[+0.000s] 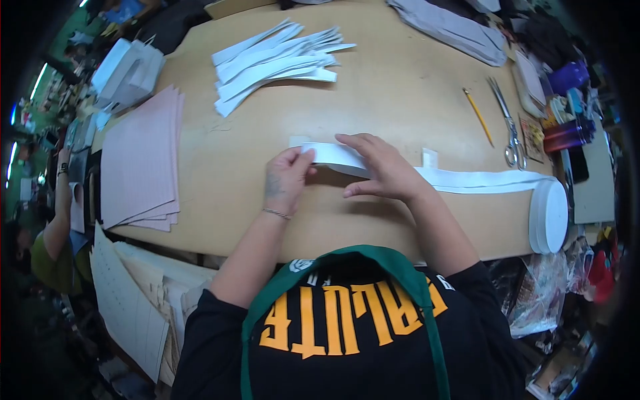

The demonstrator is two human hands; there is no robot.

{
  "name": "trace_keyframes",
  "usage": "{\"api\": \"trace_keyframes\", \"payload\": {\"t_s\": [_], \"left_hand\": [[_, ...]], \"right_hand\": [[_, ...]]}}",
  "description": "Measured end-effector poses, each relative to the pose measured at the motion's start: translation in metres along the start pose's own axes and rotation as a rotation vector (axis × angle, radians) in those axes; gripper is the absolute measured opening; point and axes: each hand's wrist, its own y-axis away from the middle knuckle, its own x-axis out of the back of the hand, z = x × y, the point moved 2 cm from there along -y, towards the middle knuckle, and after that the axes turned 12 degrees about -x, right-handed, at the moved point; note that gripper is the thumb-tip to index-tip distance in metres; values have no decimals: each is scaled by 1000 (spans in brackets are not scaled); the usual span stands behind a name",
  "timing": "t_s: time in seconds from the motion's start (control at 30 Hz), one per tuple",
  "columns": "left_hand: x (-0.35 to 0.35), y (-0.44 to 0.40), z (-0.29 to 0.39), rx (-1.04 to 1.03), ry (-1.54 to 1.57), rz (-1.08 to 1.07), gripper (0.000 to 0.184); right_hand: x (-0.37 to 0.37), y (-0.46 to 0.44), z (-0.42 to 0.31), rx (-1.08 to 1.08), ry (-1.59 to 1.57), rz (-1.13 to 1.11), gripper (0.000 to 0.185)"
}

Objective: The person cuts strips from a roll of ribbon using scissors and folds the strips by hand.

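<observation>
A long white strip of band material runs across the table from a white roll at the right edge. My left hand is closed, pinching the strip's end between thumb and fingers. My right hand lies over the strip with its thumb spread apart from its fingers; its fingertips touch or nearly touch the band. Between my hands the strip bows slightly off the table. Two small pale patches, a left patch and a right patch, sit on the tabletop beside the strip.
Cut white strips lie piled at the back. Pink sheets are stacked at left, near a white machine. A pencil, scissors and a purple tumbler are at right. Another person's arm shows far left.
</observation>
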Motion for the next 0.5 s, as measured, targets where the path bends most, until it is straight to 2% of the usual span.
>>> {"api": "trace_keyframes", "payload": {"t_s": [0.07,0.1,0.2,0.3,0.4,0.5], "left_hand": [[-4,2,2,-18,-21,-35,14],[-5,3,3,-32,-21,-49,15],[-5,5,7,-53,39,-79,14],[-2,6,13,-44,87,-84,13],[-6,10,15,-46,151,-84,14],[-10,13,20,-36,164,-95,15]], "right_hand": [[-3,-4,-7,137,-25,120,64],[-10,-6,-6,123,-74,179,57],[-21,-15,-8,149,-65,168,43],[-25,-14,-11,135,-273,174,30],[-28,-14,-11,81,-273,191,28],[-32,-12,-11,148,-252,284,32]]}}
